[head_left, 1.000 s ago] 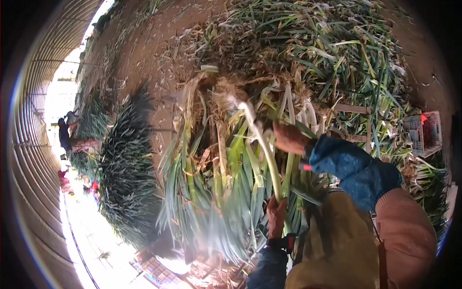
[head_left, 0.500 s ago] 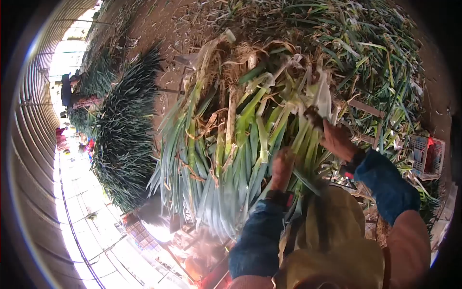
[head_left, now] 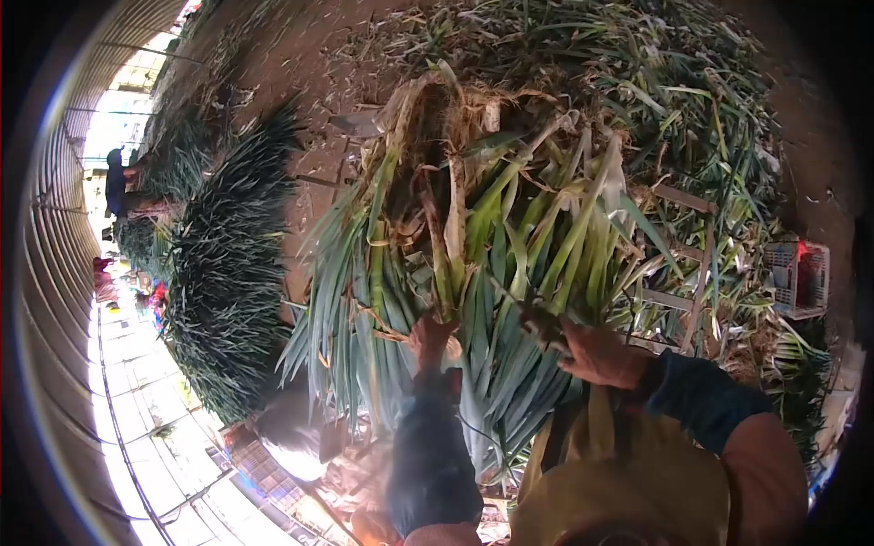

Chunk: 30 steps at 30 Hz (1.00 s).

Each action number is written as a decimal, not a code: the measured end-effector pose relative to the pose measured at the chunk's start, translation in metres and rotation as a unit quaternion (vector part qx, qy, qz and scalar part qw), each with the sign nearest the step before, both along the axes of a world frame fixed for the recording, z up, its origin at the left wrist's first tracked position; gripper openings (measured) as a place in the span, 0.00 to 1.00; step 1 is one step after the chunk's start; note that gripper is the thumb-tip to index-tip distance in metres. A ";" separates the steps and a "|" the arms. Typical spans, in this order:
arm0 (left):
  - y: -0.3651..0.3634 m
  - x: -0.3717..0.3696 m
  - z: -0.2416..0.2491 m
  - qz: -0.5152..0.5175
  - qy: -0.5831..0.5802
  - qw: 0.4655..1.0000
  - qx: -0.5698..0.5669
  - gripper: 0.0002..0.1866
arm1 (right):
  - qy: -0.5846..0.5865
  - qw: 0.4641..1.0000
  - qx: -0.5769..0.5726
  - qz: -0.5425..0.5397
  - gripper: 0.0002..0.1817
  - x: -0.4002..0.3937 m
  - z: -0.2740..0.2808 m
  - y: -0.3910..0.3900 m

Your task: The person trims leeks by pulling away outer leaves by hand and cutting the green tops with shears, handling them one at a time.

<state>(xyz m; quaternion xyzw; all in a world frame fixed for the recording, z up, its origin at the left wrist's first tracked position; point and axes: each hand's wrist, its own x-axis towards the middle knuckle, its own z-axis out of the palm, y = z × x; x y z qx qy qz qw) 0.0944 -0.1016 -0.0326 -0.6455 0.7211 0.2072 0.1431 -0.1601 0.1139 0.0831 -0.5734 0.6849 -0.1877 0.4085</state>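
Observation:
A large heap of leeks lies before me, roots toward the top and green leaves hanging toward me. My left hand is closed on a leek stalk at the middle of the heap. To its right, my right hand grips a dark tool that looks like a knife, its thin end pointing up and left over the leaves. The exact shape of the tool is blurred.
Dark green leeks are piled at left. Loose leaves cover the ground at upper right. A frame stands right of the heap, and a white crate farther right. A person is at the far left.
My left hand has moved left across the leaves. My right hand has moved down and left with the dark tool, away from the upper stalks.

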 end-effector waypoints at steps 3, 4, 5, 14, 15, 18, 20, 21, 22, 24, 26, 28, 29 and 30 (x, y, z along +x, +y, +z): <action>0.013 -0.007 0.004 -0.004 0.124 0.991 0.056 0.24 | -0.009 0.999 -0.031 0.022 0.36 0.027 0.006 0.010; 0.015 -0.007 0.001 -0.001 0.209 0.973 0.095 0.22 | 0.006 0.998 -0.053 0.027 0.36 0.036 0.005 0.014; 0.019 -0.008 -0.002 0.003 0.292 0.947 0.134 0.19 | 0.021 0.996 -0.074 0.033 0.36 0.041 0.004 0.016; 0.061 -0.032 0.015 0.081 0.598 0.762 0.234 0.15 | 0.036 0.997 -0.062 -0.010 0.37 0.038 0.000 0.049; 0.062 -0.026 -0.001 0.054 0.601 0.769 0.213 0.16 | 0.040 0.998 -0.051 0.010 0.38 0.036 0.000 0.047; 0.061 -0.024 -0.039 -0.054 0.561 0.801 0.203 0.16 | 0.051 0.998 -0.031 0.028 0.37 0.029 -0.004 0.037; 0.041 -0.023 -0.047 0.016 0.451 0.835 0.315 0.17 | 0.071 0.996 -0.048 -0.007 0.34 0.011 -0.025 0.012; 0.038 -0.022 -0.055 -0.036 0.423 0.867 0.261 0.16 | 0.077 0.996 -0.039 -0.022 0.33 0.004 -0.024 0.007; 0.036 -0.028 -0.048 -0.085 0.390 0.894 0.202 0.16 | 0.084 0.995 -0.029 -0.037 0.32 -0.003 -0.021 0.002; 0.058 -0.059 0.007 -0.170 0.128 0.976 -0.044 0.19 | 0.071 0.996 -0.029 -0.045 0.31 -0.010 -0.023 0.009; 0.069 -0.079 0.021 -0.200 0.023 0.957 -0.210 0.25 | 0.057 0.992 -0.102 -0.050 0.31 -0.020 -0.016 0.026; 0.074 -0.086 0.018 -0.255 0.011 0.907 -0.334 0.21 | 0.046 0.992 -0.104 -0.055 0.31 -0.023 -0.009 0.042; 0.074 -0.087 0.017 -0.279 0.002 0.876 -0.393 0.19 | 0.017 0.995 -0.074 -0.064 0.31 -0.023 -0.012 0.049; 0.074 -0.090 0.020 -0.288 -0.020 0.878 -0.382 0.19 | -0.011 0.996 -0.042 -0.074 0.30 -0.024 -0.017 0.057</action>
